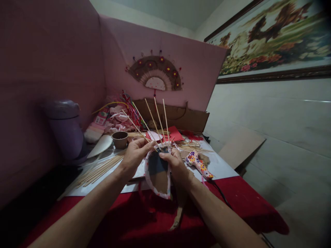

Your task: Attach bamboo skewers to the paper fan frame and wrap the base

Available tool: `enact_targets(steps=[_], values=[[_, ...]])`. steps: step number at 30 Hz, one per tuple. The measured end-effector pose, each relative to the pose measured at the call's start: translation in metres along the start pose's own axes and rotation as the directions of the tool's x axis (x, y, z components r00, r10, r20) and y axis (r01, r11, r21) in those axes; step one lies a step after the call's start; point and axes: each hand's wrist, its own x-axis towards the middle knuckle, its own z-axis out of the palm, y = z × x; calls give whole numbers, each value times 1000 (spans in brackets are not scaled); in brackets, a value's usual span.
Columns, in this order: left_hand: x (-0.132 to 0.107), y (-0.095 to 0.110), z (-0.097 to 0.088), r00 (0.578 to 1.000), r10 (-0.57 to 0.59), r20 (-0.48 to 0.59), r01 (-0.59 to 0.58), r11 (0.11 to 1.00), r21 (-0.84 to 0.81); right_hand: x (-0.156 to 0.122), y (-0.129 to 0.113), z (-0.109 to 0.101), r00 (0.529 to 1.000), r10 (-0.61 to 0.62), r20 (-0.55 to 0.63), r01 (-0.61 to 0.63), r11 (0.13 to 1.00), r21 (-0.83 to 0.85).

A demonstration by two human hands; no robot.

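Note:
My right hand (179, 166) grips a half-round piece of brown cardboard (159, 181) with a pale patterned rim, its thumb pressed on the upper part. Several thin wooden sticks (154, 119) fan upward from the piece's top edge. At that edge, the fingers of my left hand (134, 153) are pinched around the lower end of a stick on the left side; the exact contact is partly hidden by the fingertips. Just right of my right hand lies a flower-patterned glue gun (199, 165) with a black cord. A brown strip (178, 218) hangs below the right hand.
Loose sticks (100, 170) lie left on the white sheet, near a small brown bowl (120, 139) and a purple lidded container (66, 132). Red paper (174, 133) and pink fabric (120, 117) sit behind. A decorated fan (157, 74) hangs on the pink panel. Red cloth (248, 199) covers the table's front.

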Motion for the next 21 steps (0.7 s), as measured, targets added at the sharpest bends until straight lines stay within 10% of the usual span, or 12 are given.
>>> enact_targets(steps=[21], values=[[1, 1, 3, 996, -28, -89, 18, 994, -103, 0, -2, 2, 999, 31, -22, -31, 999, 12]])
